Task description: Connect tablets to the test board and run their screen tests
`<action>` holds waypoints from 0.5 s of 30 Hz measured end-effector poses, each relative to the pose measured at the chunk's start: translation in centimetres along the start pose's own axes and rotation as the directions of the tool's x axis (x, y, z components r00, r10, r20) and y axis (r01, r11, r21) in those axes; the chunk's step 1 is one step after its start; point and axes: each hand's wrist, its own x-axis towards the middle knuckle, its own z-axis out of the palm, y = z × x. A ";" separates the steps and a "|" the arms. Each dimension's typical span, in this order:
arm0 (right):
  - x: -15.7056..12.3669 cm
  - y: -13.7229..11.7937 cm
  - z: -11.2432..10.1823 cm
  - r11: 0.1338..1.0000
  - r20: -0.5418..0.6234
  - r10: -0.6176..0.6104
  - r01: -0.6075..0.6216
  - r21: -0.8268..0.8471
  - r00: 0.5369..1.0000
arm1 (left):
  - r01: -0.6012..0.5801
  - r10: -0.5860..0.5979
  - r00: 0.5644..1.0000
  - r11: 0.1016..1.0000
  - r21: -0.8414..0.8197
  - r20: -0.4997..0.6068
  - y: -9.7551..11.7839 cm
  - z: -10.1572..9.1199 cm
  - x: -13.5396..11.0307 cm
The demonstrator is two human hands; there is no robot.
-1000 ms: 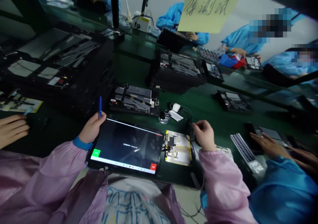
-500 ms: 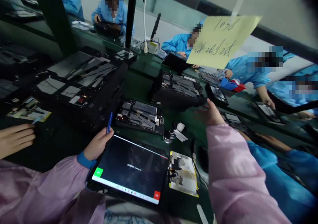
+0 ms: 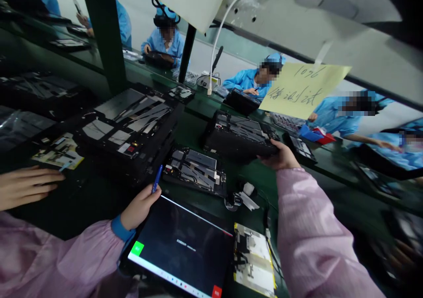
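L hand w/ blue pen; R hand at black tablet unit

L hand clenched on pen, upright, just above top edge of lit tablet on desk. R hand against near edge of unit, w/ opened tablet between the hands; can't tell if gripping. Yellow-edged printed sheet just R of lit tablet, under R forearm. Other person's hand lies flat, well L of L hand.

Left hand: blue pen, held just above dark tablet. Right hand: touching black tablet housing.
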 end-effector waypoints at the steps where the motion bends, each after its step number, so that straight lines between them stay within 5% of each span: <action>1: -0.1 0.0 0.2 1.000 0.016 -0.005 0.005 0.014 1.000 | 0.002 -0.002 1.000 1.000 -0.003 0.004 0.1 0.0 -0.1; 10: -1.3 2.5 2.8 0.978 0.198 -0.089 0.048 0.203 0.976 | -0.014 0.014 1.000 0.999 -0.044 -0.001 -0.1 -0.1 -0.3; 15: -3.7 3.9 3.3 0.943 0.192 -0.140 0.073 0.324 0.971 | -0.069 0.069 0.998 0.997 -0.021 0.002 -0.4 -0.1 -0.3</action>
